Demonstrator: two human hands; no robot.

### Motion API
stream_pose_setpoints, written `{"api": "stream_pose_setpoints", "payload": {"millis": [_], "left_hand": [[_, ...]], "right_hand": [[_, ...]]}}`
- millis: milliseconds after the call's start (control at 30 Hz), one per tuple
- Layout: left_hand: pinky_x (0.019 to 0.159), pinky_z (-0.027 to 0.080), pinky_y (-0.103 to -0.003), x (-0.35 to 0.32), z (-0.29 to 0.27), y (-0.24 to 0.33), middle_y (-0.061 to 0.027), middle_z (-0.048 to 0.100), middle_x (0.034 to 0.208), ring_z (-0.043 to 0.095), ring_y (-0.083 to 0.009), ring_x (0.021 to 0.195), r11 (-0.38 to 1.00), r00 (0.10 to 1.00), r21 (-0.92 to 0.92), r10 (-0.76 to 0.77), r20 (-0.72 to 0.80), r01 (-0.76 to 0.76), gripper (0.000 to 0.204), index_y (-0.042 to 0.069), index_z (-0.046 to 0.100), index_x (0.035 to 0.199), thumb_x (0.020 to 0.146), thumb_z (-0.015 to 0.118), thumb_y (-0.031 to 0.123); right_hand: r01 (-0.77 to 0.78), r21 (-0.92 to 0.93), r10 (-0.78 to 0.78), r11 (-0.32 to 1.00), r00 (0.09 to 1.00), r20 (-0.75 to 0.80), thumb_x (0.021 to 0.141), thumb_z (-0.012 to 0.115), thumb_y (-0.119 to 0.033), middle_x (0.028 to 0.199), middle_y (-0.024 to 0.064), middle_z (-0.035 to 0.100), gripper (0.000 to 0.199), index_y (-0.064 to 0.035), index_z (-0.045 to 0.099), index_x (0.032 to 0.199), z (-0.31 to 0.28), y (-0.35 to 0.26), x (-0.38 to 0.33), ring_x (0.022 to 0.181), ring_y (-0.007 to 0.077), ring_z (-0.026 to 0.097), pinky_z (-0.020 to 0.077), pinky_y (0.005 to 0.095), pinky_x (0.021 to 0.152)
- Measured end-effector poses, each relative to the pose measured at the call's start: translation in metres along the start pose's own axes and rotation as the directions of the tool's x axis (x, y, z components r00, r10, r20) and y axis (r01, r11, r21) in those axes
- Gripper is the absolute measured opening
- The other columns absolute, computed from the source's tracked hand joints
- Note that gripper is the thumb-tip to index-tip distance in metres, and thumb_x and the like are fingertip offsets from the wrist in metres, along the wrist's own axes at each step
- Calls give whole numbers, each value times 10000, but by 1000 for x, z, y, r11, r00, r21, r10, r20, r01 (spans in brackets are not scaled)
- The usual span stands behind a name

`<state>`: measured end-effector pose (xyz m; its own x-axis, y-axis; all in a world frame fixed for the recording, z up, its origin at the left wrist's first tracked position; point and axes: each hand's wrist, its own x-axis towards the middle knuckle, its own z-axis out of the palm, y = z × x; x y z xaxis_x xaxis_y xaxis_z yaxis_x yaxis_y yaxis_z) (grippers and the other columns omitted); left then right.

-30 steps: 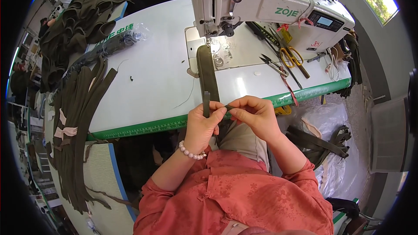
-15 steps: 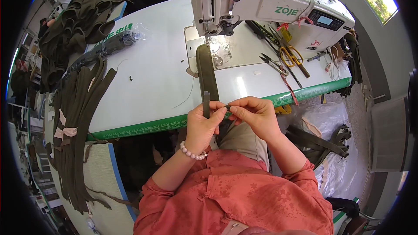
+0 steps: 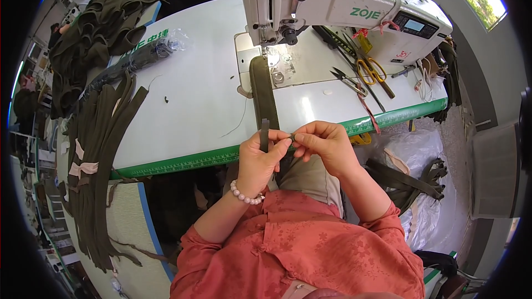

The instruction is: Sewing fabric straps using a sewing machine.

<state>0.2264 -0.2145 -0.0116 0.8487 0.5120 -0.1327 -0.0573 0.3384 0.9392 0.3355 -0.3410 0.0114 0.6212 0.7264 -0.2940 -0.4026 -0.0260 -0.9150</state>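
Observation:
A narrow dark olive fabric strip (image 3: 264, 134) stands up out of my left hand (image 3: 256, 161), whose fingers are closed round it. My right hand (image 3: 331, 148) pinches a small dark end at its fingertips, meeting my left thumb and forefinger just over the table's front edge. That end looks like part of the same strip, though the fingers hide the join. Beyond my left hand a wider olive fabric band (image 3: 263, 91) lies flat, its far rounded end beside the needle area of the white sewing machine (image 3: 332, 3). Its near end passes behind my hands.
Thread snips (image 3: 348, 82), yellow-handled scissors (image 3: 371, 71) and other slim tools lie right of the needle plate. Bundled olive strips (image 3: 100, 166) hang over the left edge. A plastic-wrapped roll (image 3: 136, 63) lies behind them. More olive strips (image 3: 410, 182) rest on plastic at right.
Both hands have shifted very slightly to the right, still meeting at the fingertips. The upright piece of strip tilts a little differently. The wide band has not moved.

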Motion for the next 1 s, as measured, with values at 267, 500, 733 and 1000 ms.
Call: {"api": "stream_pose_setpoints", "payload": {"millis": [267, 500, 733, 1000], "left_hand": [[393, 357, -166, -1, -2, 1, 18, 573, 646, 440, -24, 452, 1000, 999, -1, -28, 40, 28, 68, 7, 634, 894, 841, 653, 45], [408, 382, -174, -1, -2, -2, 47, 519, 593, 436, -13, 459, 998, 999, 55, 12, 31, -13, 100, 25, 643, 929, 841, 664, 65], [507, 478, -188, 1, -6, -3, 4, 580, 763, 535, -41, 623, 998, 993, 35, 48, 106, -52, 103, 23, 653, 942, 844, 659, 54], [594, 513, -201, 3, -9, -5, -30, 596, 903, 585, -83, 749, 997, 981, -2, 79, 175, -80, 90, 7, 663, 931, 846, 648, 32]], "right_hand": [[-73, 56, 71, 996, 997, 34, 861, 612, -111, 720, 48, 604, 123, 12, 610, 864, -3, 2, 1, 555, 106, 575, 431, 200, 472], [-128, 166, 112, 978, 988, 104, 867, 572, -107, 723, 29, 574, 115, 3, 600, 855, -5, 3, 2, 532, 85, 527, 393, 191, 454], [-344, 336, 291, 877, 936, 198, 835, 577, -98, 675, 50, 508, 99, -18, 550, 783, -9, 4, 4, 444, 88, 395, 264, 205, 376], [-440, 431, 341, 788, 895, 288, 833, 557, -97, 677, 23, 458, 94, -13, 533, 800, -10, 10, 5, 453, 70, 348, 231, 189, 372]]}}
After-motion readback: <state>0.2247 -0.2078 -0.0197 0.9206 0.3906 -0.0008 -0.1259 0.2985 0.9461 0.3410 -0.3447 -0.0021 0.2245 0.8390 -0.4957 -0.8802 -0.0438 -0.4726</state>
